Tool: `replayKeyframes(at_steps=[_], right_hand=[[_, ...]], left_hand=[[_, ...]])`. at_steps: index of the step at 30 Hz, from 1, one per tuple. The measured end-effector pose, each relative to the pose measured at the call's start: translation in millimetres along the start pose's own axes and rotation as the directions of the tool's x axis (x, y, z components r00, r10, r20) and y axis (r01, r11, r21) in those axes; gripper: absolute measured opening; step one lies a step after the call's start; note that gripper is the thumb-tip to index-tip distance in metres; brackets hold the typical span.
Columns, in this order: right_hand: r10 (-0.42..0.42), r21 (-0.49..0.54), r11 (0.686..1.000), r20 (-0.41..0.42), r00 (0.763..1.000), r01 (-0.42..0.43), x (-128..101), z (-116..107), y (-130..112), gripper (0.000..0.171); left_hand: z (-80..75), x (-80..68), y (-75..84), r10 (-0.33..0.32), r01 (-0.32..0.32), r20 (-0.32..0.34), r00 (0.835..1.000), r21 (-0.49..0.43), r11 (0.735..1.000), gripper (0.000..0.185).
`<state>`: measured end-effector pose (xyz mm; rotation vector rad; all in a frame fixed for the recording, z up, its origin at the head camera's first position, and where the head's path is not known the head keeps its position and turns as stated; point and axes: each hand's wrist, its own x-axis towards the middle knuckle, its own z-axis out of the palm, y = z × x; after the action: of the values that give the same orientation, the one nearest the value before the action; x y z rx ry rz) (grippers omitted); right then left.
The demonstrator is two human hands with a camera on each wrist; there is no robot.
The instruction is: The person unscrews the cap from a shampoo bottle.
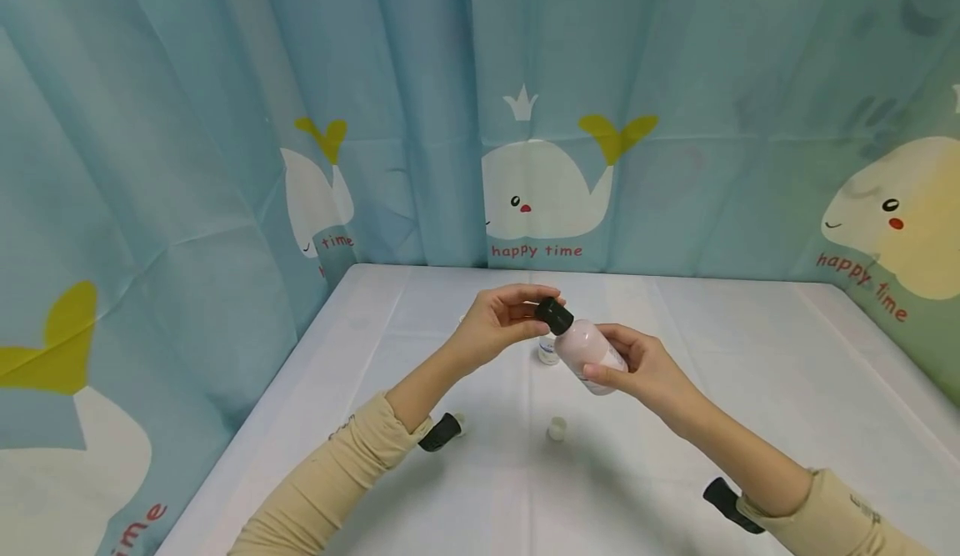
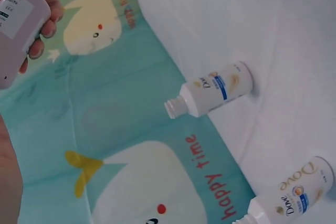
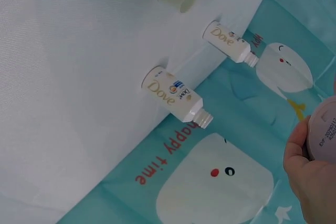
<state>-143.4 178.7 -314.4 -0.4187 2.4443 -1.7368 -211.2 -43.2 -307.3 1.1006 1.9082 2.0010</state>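
Observation:
A pink bottle (image 1: 588, 349) with a black cap (image 1: 553, 314) is held tilted above the middle of the white table (image 1: 675, 456). My left hand (image 1: 520, 312) pinches the cap with its curled fingers. My right hand (image 1: 628, 362) grips the bottle's body, thumb across the front. The left wrist view shows the pink bottle (image 2: 16, 30) with fingers (image 2: 44, 17) of the right hand wrapped behind it. In the right wrist view the bottle's base (image 3: 323, 129) sits against my right hand (image 3: 310, 174).
Two small white uncapped Dove bottles (image 3: 176, 98) (image 3: 231, 43) stand on the table near the curtain; one (image 1: 548, 349) shows behind the pink bottle. A loose white cap (image 1: 557, 428) lies nearer me. A whale-print curtain (image 1: 540, 122) surrounds the table.

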Motion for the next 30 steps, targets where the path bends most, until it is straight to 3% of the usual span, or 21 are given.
replayKeyframes(at_steps=[4, 10, 23, 30], right_hand=[[0.000, 0.014, 1.000, 0.009, 1.000, 0.000, 0.9, 1.9, 0.7, 0.052], [-0.014, 0.000, 1.000, 0.018, 1.000, 0.014, 1.5, 2.3, -0.5, 0.052], [-0.020, 0.014, 1.000, 0.035, 0.999, 0.019, 1.2, 2.0, -0.6, 0.053], [-0.021, 0.013, 1.000, 0.034, 0.999, 0.021, 1.3, 1.9, -2.4, 0.054]], left_hand=[[-0.1, 0.1, -0.9, -0.004, 0.002, -0.065, 0.998, -0.030, 1.000, 0.064], [-0.5, 1.9, -2.6, -0.006, 0.005, -0.093, 0.996, -0.006, 1.000, 0.090], [5.3, 4.1, -6.9, -0.030, 0.036, -0.109, 0.994, 0.058, 0.998, 0.093], [4.9, 2.6, -8.0, -0.024, 0.024, -0.057, 0.998, 0.000, 1.000, 0.100]])
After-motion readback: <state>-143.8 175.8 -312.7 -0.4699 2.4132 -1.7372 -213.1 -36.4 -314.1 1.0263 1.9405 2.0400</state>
